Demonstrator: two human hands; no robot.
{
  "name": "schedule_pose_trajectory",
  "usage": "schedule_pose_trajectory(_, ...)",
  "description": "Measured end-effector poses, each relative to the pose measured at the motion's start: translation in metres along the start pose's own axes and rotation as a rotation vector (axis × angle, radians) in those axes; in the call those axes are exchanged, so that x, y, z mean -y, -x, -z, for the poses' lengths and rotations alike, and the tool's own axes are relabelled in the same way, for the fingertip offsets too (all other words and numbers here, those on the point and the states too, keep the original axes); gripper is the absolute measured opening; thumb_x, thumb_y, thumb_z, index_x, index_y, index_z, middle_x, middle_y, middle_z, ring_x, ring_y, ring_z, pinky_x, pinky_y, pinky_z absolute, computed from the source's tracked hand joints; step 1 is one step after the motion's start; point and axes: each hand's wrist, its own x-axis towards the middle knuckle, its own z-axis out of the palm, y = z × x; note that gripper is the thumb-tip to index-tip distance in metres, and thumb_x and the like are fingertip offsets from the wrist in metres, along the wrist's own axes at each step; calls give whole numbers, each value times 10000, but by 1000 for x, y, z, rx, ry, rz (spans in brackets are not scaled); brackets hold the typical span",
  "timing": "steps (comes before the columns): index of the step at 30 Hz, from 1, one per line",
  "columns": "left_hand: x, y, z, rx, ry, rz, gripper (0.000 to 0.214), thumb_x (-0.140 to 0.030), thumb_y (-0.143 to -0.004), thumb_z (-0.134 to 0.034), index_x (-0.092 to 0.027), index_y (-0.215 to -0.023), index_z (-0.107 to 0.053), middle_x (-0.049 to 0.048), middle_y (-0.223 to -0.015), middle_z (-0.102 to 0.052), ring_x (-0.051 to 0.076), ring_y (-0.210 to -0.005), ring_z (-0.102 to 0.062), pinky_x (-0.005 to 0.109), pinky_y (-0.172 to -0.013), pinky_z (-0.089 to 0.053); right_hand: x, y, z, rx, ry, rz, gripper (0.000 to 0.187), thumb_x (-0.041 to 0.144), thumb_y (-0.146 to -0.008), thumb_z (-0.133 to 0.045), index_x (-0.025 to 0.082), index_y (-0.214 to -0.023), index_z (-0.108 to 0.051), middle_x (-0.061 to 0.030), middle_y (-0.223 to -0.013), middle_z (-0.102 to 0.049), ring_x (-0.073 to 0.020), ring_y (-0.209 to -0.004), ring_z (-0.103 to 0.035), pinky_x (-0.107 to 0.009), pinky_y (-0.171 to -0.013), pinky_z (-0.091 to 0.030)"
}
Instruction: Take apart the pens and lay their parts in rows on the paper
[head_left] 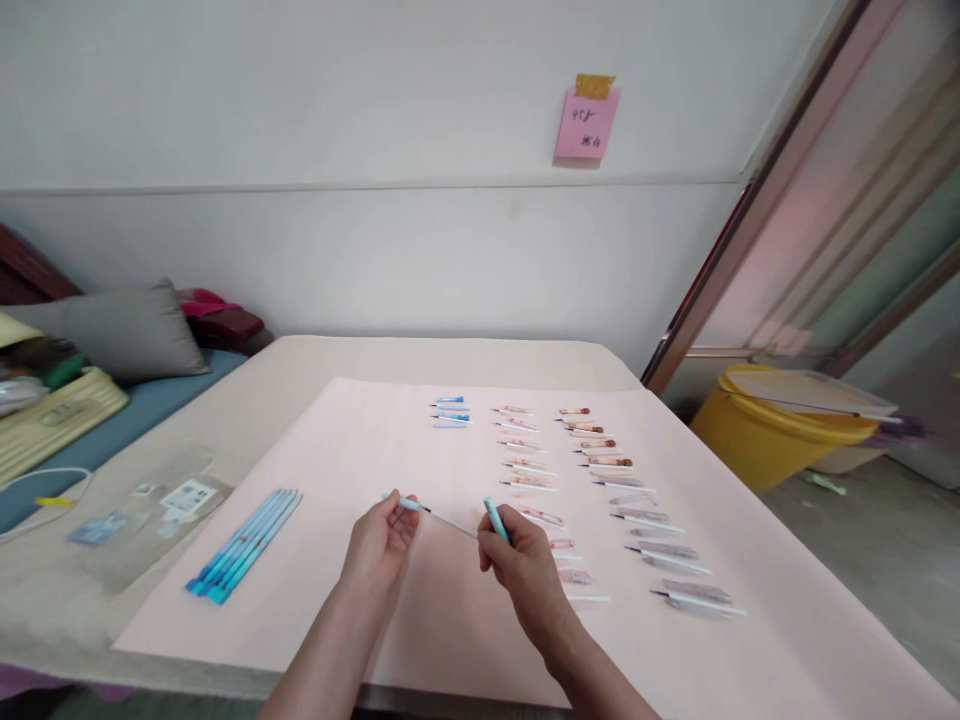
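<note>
Over the pale pink sheet (442,640), my left hand (379,545) pinches the light blue front section of a pen (408,503). A thin whitish refill (454,524) stretches from that piece to the fingers of my right hand (525,565). Those fingers are closed around a light blue pen barrel (496,521), which sticks up slantwise. Whether they also grip the refill's far end I cannot tell. Several whole blue pens (247,540) lie side by side to the left. Beyond my hands is a small group of blue pen parts (451,413).
Columns of pinkish pen parts (521,443) and brown-topped ones (596,443) with refills run down the right side. Clear plastic packaging (161,515) lies at the left. A yellow bin (780,430) stands off the table's right edge. A cushion (124,330) is at the far left.
</note>
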Motion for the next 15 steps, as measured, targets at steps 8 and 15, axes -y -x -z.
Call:
schedule_pose_trajectory(8,2,2,-2,21,-27,40,68,-76,-760,-580,-112,-763,-523,74,-669,-621,123,-568,-617,197,-470,-513,1,0,0,13,30,8,87,139,-696,-485,183,-621,-495,48,-522,-459,-75,-477,-303,-231,-469,-223)
schedule_pose_trajectory(15,6,4,-4,2,-48,52,63,-100,-781,-561,-117,-746,-512,66,-634,-619,112,-524,-601,198,-459,-510,5,4,-2,66,40,54,108,134,-708,-484,183,-612,-488,53,-529,-448,-78,-503,-332,-220,-493,-260)
